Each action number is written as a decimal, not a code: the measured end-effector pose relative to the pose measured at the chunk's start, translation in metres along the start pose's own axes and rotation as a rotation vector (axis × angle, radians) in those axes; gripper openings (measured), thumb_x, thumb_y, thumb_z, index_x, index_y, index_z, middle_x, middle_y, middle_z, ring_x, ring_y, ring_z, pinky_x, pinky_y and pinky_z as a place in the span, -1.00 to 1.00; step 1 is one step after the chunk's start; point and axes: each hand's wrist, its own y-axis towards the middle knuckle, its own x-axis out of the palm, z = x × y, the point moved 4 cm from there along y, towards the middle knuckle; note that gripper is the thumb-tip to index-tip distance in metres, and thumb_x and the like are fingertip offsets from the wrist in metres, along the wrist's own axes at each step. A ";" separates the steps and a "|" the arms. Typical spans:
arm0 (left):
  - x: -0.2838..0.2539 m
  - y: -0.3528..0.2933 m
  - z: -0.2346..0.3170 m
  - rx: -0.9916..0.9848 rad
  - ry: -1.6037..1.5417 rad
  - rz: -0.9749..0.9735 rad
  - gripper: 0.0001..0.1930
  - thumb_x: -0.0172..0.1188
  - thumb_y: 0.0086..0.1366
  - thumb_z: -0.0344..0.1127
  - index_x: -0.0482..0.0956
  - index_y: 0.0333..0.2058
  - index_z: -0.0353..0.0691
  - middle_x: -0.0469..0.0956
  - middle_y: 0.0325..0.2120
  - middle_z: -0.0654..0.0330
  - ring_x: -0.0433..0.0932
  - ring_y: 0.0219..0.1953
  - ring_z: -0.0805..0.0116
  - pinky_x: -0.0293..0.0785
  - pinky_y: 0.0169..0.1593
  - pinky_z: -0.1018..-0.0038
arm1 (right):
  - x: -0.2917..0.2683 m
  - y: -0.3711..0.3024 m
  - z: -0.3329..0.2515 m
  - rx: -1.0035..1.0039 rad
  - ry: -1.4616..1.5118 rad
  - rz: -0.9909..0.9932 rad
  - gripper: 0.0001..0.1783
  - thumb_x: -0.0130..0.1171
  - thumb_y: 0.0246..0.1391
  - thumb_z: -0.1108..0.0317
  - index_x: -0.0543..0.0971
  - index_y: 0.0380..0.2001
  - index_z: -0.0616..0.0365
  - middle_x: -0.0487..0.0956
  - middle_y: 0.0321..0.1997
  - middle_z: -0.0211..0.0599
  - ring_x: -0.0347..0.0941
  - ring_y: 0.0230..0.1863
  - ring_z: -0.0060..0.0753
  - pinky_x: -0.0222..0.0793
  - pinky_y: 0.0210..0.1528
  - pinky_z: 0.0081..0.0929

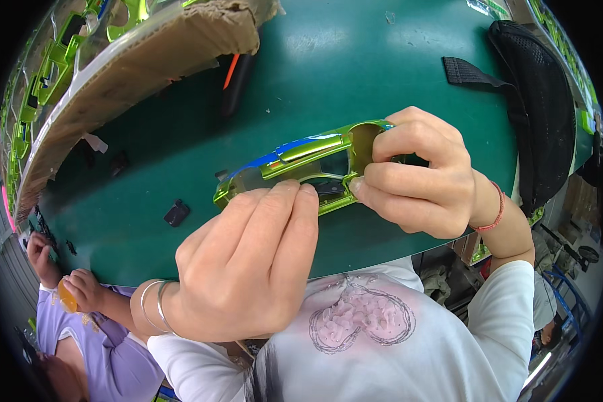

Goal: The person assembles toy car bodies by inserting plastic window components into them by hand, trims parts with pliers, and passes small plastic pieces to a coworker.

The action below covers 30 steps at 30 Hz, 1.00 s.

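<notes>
A glossy green plastic housing (308,151) with a blue stripe and cut-out openings is held above the table, tilted up toward its right end. My right hand (422,177) is closed on that end, fingers curled round it and thumb at its lower edge. At its near edge my left hand (241,268) is closed, fingertips pressed together beside a small black part (329,188) seated inside the frame. What the left fingertips pinch is partly hidden by the hand itself. A loose black piece (177,212) lies on the table left of the housing.
The table (355,67) has a green top. At the left stands a cardboard box (134,80) with more green housings. An orange-and-black handled tool (237,84) lies beyond. A black padded bag with a strap (536,107) sits right. A co-worker's hand (82,289) holds something orange, lower left.
</notes>
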 end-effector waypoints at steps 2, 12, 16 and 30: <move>0.000 0.001 0.000 -0.053 -0.015 -0.031 -0.64 0.37 -0.14 -0.63 0.68 -0.25 -0.46 0.68 -0.34 -0.06 0.71 -0.36 0.08 0.68 -0.26 0.39 | 0.003 -0.001 0.000 -0.002 -0.001 -0.004 -0.78 0.32 -0.37 0.37 0.67 -0.52 0.23 0.55 -0.44 -0.37 0.45 -0.32 -0.27 0.38 -0.45 -0.34; 0.008 0.003 -0.005 0.063 -0.095 -0.057 -0.66 0.32 -0.13 -0.54 0.66 -0.28 -0.51 0.66 -0.35 -0.07 0.68 -0.36 0.09 0.65 -0.29 0.37 | 0.005 -0.007 0.000 0.029 -0.016 0.081 -0.75 0.21 -0.51 0.26 0.49 -0.64 0.15 0.45 -0.46 -0.36 0.43 -0.37 -0.29 0.25 -0.52 -0.43; 0.003 0.004 0.003 0.080 -0.067 -0.057 -0.66 0.29 -0.15 -0.52 0.65 -0.31 -0.53 0.64 -0.38 -0.08 0.67 -0.37 0.08 0.65 -0.31 0.36 | -0.001 -0.002 -0.005 0.056 0.026 -0.033 -0.75 0.32 -0.41 0.37 0.66 -0.51 0.24 0.53 -0.46 -0.36 0.44 -0.35 -0.25 0.41 -0.45 -0.35; 0.009 0.005 -0.007 0.257 -0.135 -0.005 -0.62 0.28 -0.23 -0.43 0.66 -0.35 -0.53 0.63 -0.40 -0.08 0.66 -0.41 0.09 0.62 -0.39 0.37 | 0.005 -0.007 -0.010 0.105 -0.034 0.043 -0.65 0.28 -0.51 0.31 0.63 -0.51 0.26 0.53 -0.46 -0.31 0.40 -0.39 -0.23 0.36 -0.49 -0.39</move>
